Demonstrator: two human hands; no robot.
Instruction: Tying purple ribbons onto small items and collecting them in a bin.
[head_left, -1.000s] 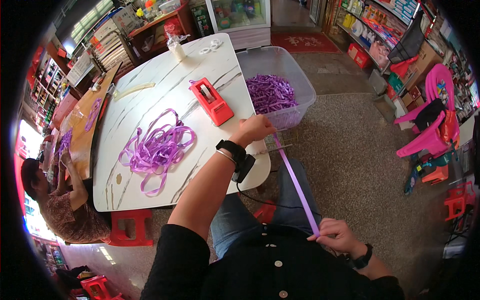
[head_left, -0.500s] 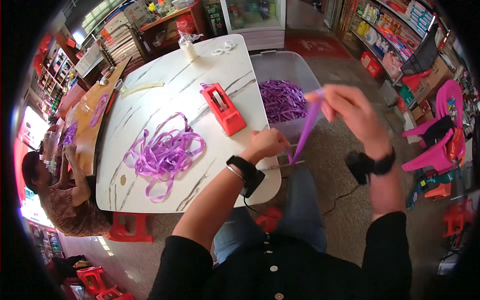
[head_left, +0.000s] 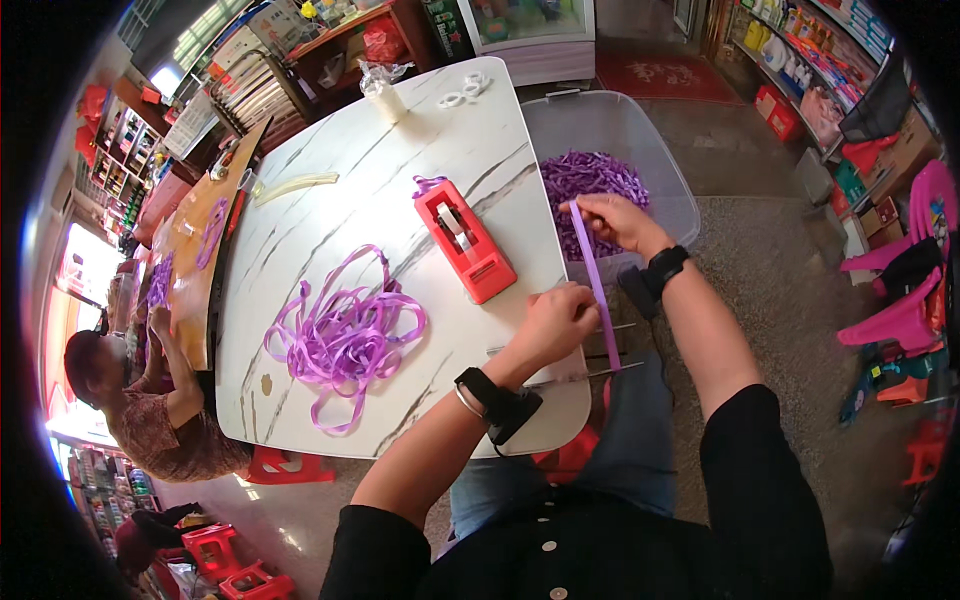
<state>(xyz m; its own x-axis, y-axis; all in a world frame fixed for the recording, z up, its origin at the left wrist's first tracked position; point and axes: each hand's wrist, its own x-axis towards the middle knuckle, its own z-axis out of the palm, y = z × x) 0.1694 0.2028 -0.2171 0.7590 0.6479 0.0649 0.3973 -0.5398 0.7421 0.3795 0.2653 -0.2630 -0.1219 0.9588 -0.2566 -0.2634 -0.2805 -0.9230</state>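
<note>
My right hand (head_left: 622,224) is closed on the upper end of a purple ribbon (head_left: 592,262), beside a clear plastic bin. The ribbon runs down taut past my left hand to two thin metal rods (head_left: 605,371) that jut past the table's edge. Over that edge, my left hand (head_left: 556,326) is curled shut with its fingertips against the ribbon; what lies inside them is hidden. A loose tangle of purple ribbon (head_left: 345,345) lies on the marbled white table (head_left: 470,370). Beyond my left hand stands a red tape dispenser (head_left: 465,242).
The clear bin (head_left: 680,190) holds many purple ribbon pieces (head_left: 590,178). A bagged white item (head_left: 385,100), tape rolls (head_left: 463,92) and pale strips (head_left: 295,188) sit farther back. At left another person (head_left: 160,400) works at a wooden table (head_left: 190,300). Pink chairs (head_left: 905,270) stand right.
My right hand has come down and left toward the table edge, drawing the ribbon straight. My left hand has shifted little relative to the table. The whole view has turned slightly.
</note>
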